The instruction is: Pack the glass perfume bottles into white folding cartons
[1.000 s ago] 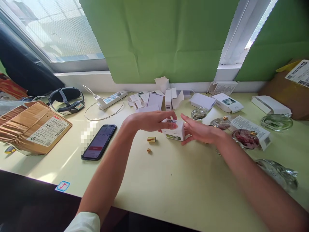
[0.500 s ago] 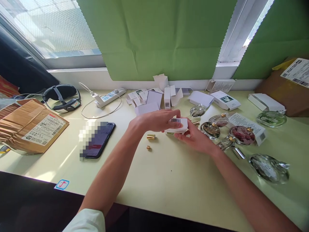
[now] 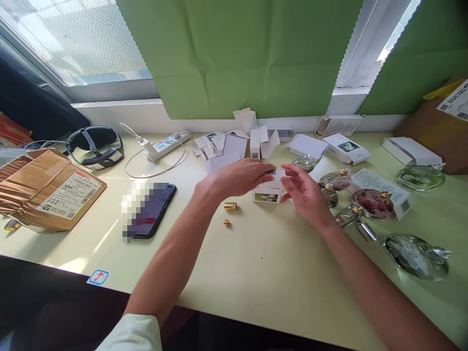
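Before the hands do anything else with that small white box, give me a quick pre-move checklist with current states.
1. Left hand grips the white box from above: ok.
2. Right hand supports the box's right side: ok.
3. Box flaps closed: cannot tell, the fingers cover the top.
4. Gold caps lie apart from the box, to its left: ok.
5. Glass bottles close beside the right wrist, knock risk: not ok.
6. Bare table in front of the box: ok.
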Motion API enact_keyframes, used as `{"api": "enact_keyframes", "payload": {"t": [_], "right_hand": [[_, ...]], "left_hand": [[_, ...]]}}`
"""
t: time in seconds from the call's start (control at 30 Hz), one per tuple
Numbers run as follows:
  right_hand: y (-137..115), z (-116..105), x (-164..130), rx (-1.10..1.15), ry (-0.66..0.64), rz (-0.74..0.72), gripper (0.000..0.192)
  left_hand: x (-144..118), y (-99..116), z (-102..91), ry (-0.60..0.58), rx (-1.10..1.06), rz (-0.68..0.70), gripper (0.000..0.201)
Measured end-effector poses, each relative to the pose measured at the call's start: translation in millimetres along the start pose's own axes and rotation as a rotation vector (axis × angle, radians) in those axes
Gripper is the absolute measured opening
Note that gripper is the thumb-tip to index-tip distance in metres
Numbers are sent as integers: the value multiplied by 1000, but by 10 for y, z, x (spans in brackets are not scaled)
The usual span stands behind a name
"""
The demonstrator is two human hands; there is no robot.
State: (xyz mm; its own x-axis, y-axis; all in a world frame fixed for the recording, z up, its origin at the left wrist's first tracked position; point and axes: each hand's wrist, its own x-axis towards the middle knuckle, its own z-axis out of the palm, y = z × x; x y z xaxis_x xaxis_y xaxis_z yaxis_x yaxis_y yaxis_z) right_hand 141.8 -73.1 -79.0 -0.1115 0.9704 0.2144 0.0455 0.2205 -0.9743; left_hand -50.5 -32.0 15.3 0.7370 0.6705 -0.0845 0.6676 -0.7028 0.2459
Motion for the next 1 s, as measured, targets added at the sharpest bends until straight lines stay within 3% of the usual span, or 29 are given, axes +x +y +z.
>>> {"api": "enact_keyframes", "payload": {"t": [0.13, 0.3, 0.43, 0.57, 0.7, 0.9, 1.0], "right_hand": [[-72, -12, 23, -25, -22, -47, 33], [-10, 70, -58, -121, 83, -218, 17], [107, 132, -108, -216, 128, -269, 21], [145, 142, -92, -216, 131, -304, 19], [129, 132, -65, -237, 82, -356, 11], [198, 113, -45, -261, 93, -405, 10], [297, 100, -55, -266, 101, -294, 39]], "left_hand": [[-33, -9, -42, 28, 37, 78, 38], [-22, -118, -76, 87, -98, 116, 32], [-2, -210, -39, 131, -181, 160, 28], [-115, -236, 151, 214, -224, 200, 34], [-260, -265, 479, 389, -252, 216, 40], [-181, -354, 779, 607, -300, 315, 41], [-159, -354, 811, 630, -284, 354, 42]]}}
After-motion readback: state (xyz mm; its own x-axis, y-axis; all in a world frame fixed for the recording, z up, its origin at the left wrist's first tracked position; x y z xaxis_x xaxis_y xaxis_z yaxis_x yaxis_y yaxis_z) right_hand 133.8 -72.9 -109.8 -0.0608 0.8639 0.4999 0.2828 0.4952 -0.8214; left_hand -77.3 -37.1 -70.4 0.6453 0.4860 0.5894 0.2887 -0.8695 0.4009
